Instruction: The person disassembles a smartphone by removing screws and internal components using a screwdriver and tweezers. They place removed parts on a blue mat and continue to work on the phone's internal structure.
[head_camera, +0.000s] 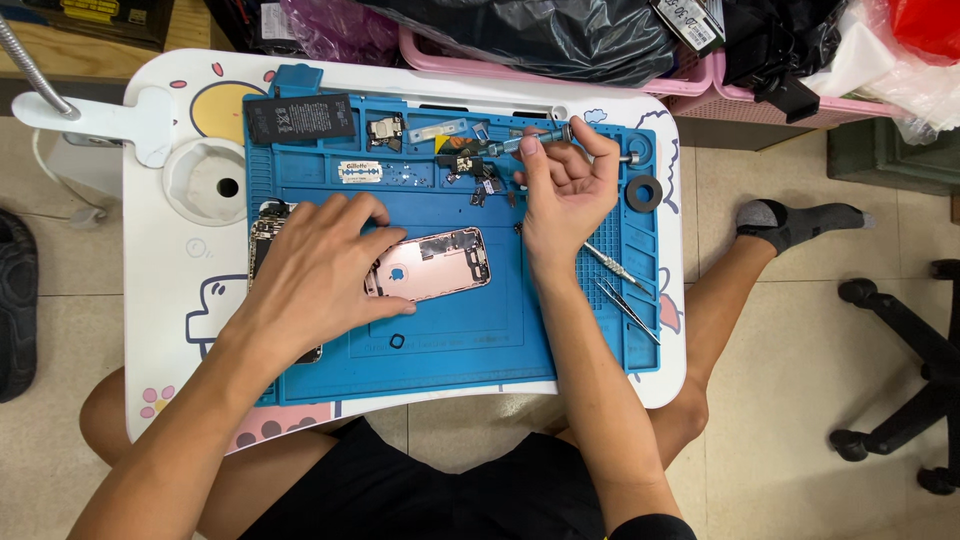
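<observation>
While left hand (320, 260) flattens, fingers (580, 135) pinch screwdriver (535, 140)

left hand (318, 262) on phone housing (432, 264) | right hand (562, 190) holds screwdriver (532, 140)

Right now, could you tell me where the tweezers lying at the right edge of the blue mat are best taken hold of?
Take the tweezers at the wider upper-left end, coming from above. The two lie slanted on the blue mat, sharp tips toward the lower right, just right of the right hand's wrist.
</observation>
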